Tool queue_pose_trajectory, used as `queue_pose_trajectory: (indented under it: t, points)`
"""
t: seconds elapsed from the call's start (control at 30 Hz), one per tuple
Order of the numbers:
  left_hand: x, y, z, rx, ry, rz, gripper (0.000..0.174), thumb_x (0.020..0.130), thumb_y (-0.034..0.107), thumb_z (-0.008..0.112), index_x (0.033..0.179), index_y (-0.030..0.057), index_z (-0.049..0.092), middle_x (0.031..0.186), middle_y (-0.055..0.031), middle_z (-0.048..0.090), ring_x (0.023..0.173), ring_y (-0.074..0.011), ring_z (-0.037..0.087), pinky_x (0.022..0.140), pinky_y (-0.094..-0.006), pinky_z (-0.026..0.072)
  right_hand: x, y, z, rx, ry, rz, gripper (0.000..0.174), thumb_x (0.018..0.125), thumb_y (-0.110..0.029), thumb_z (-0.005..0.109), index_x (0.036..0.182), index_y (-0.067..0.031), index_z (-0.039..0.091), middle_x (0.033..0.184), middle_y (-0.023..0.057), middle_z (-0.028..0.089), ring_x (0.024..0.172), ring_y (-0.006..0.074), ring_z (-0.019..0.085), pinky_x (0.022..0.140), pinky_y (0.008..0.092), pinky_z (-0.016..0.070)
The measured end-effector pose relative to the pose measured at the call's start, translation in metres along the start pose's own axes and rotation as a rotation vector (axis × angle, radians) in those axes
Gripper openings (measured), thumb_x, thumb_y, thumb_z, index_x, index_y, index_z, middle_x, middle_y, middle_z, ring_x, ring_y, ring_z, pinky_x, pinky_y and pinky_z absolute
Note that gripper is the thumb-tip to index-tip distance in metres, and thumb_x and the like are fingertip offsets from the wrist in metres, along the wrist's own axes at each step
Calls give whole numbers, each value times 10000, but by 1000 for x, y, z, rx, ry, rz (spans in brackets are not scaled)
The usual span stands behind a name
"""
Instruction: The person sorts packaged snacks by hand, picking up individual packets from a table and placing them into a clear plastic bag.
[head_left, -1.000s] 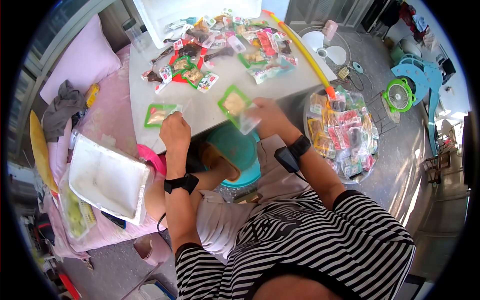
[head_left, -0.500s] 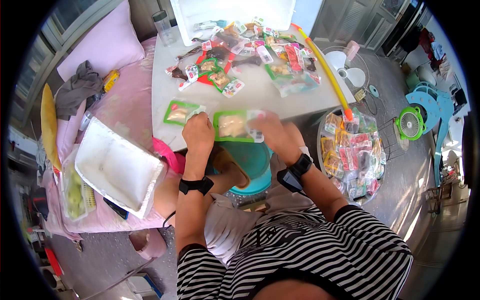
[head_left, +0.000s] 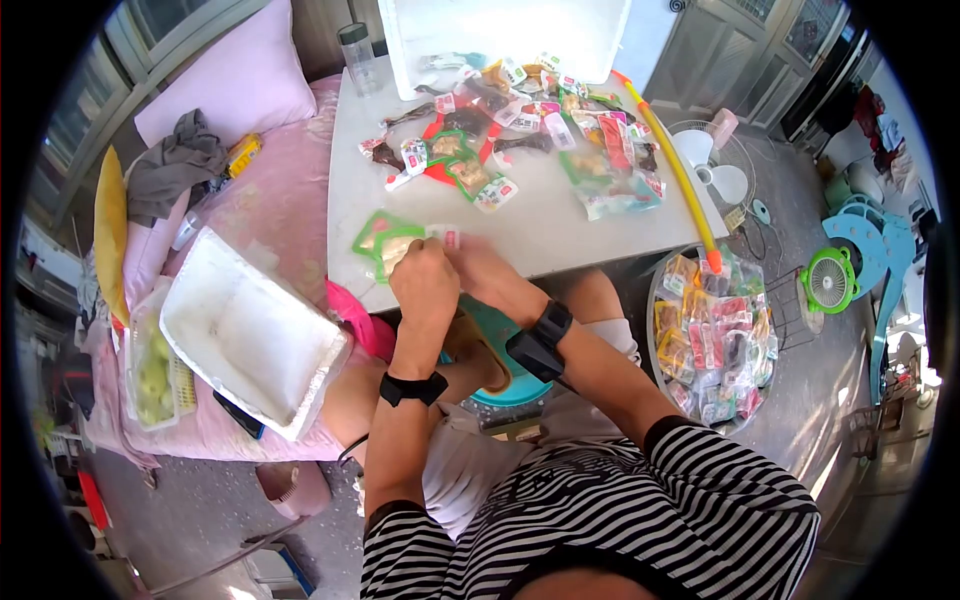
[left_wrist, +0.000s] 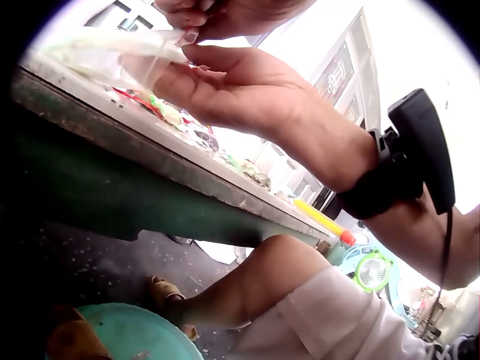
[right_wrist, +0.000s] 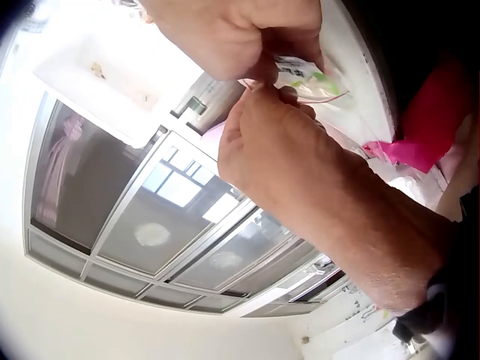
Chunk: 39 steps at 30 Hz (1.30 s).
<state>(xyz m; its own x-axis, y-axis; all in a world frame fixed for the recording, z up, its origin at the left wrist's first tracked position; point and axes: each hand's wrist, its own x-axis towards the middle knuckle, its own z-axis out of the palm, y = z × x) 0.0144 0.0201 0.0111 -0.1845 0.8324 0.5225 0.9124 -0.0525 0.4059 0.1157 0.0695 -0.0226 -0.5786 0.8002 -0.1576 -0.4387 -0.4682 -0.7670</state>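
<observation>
Two green-edged food packets [head_left: 385, 240] overlap at the table's front left, pale food showing through the clear film. My left hand [head_left: 425, 282] pinches a packet edge with curled fingers. Right beside it, my right hand [head_left: 482, 275] grips the packet's near end, blurred in the head view. The left wrist view shows the clear film [left_wrist: 112, 60] stretching out from both hands' fingertips. A printed label [right_wrist: 296, 69] on a packet shows under the hands in the right wrist view. The fingers partly hide the packet ends.
Many sealed food packets [head_left: 475, 125] lie farther back on the white table [head_left: 540, 235]. A round container of packets [head_left: 712, 335] stands at right, near a yellow tube [head_left: 680, 180]. A white foam box [head_left: 250, 330] sits at left. Below the hands is a teal basin [head_left: 515, 388].
My right hand has moved left, carrying its packet over to my left hand, and this packet now overlaps the other. The head view has shifted, so the table appears farther right.
</observation>
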Motion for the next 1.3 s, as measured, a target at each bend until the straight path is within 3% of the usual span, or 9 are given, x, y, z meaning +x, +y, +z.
queue_pose_trajectory:
  t: [0.13, 0.23, 0.33, 0.5, 0.7, 0.8, 0.87, 1.1, 1.3]
  points:
    - [3, -1, -10, 86, -50, -89, 65, 758, 53, 570, 726, 4, 598, 730, -179, 616, 684, -375, 604, 595, -467, 475, -3, -1, -9, -380, 89, 46, 160, 874, -141, 597, 908, 15, 604, 828, 69, 636, 657, 128, 619, 570, 268, 529]
    - [1, 2, -9, 64, -96, -88, 72, 768, 60, 569, 737, 5, 604, 728, -184, 619, 698, -381, 604, 614, -468, 472, -9, -9, -6, -603, 155, 67, 132, 869, -123, 589, 849, 5, 615, 707, 64, 618, 547, 129, 591, 453, 262, 497]
    - [0, 2, -8, -2, -100, -75, 82, 780, 66, 568, 747, 4, 609, 736, -185, 622, 722, -391, 601, 644, -472, 464, 7, 18, -6, -126, 170, -22, 131, 856, -115, 597, 790, -5, 622, 632, 49, 594, 487, 128, 565, 420, 248, 471]
    - [1, 0, -13, 57, -112, -42, 62, 754, 43, 576, 772, -2, 615, 767, -186, 629, 715, -379, 610, 615, -469, 476, 35, 45, -2, -208, -8, -33, 195, 851, -134, 601, 712, -4, 643, 597, 45, 582, 460, 125, 550, 403, 248, 446]
    - [3, 2, -16, 47, -63, -33, 47, 762, 30, 572, 763, -3, 605, 750, -183, 625, 691, -387, 605, 596, -461, 473, 32, 40, 8, -510, 170, -52, 288, 828, -157, 598, 607, 27, 626, 493, 80, 539, 385, 155, 526, 341, 304, 403]
    - [6, 0, -15, 20, -37, -22, 47, 768, 24, 565, 764, 0, 605, 746, -183, 623, 689, -386, 605, 592, -462, 473, 52, 53, 8, -644, 240, -176, 246, 814, -134, 635, 638, 36, 611, 544, 44, 534, 508, 110, 494, 423, 303, 399]
    - [6, -1, -16, 2, -34, -19, 48, 769, 24, 564, 767, 4, 607, 747, -182, 622, 687, -386, 604, 589, -463, 472, 45, 47, 7, -654, 225, -176, 246, 794, -144, 631, 637, 45, 607, 533, 76, 547, 503, 122, 496, 448, 316, 413]
    - [4, -2, -15, 77, -53, -2, 36, 765, 38, 576, 777, 16, 603, 745, -176, 617, 671, -382, 599, 577, -462, 466, -5, -19, -4, -873, 104, -105, 262, 833, -209, 599, 725, 25, 645, 561, 77, 607, 490, 126, 548, 453, 292, 447]
    - [1, 0, -4, 96, -124, 40, 43, 761, 40, 588, 727, 34, 562, 722, -157, 601, 658, -363, 607, 565, -458, 477, -5, -84, -57, -873, 292, -73, 244, 837, -211, 574, 782, 13, 654, 617, 67, 650, 454, 98, 532, 416, 256, 428]
